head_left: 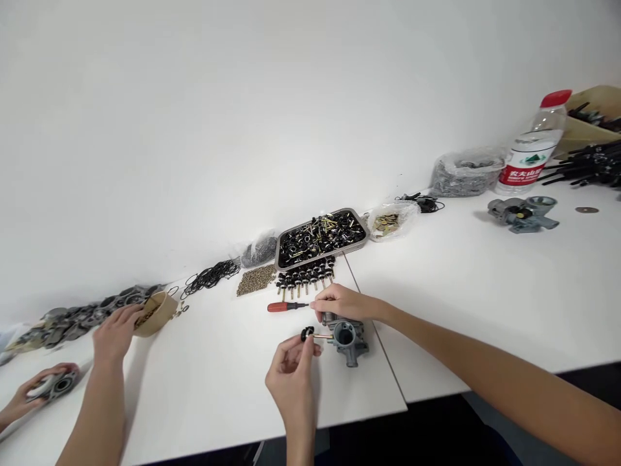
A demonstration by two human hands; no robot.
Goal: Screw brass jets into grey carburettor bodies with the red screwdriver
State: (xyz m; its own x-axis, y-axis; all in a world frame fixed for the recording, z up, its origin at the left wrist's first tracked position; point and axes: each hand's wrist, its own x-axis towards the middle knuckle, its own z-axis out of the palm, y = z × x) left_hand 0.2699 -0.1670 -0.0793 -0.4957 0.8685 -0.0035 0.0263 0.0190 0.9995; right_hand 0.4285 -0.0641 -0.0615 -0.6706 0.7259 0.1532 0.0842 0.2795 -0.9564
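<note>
A grey metal carburetor (350,343) sits on the white table in front of me, its round bore facing me. My right hand (342,303) is closed over its upper left part; the fingertips are partly hidden. My left hand (294,369) pinches a black-headed brass screw (322,336) between thumb and forefinger. The screw lies level, its tip at the carburetor's left side; I cannot tell whether it is inside a hole. Just beyond lies a red-handled screwdriver (281,307), its tip by my right fingertips. Several similar screws (305,277) stand in rows behind it.
A metal tray (366,239) of black and brass parts stands behind, near small brass pieces (256,279). Another carburetor (526,215) and a water bottle (528,155) are at right. At left, another person's hands (114,333) hold a metal part and reach into a cardboard container (165,316).
</note>
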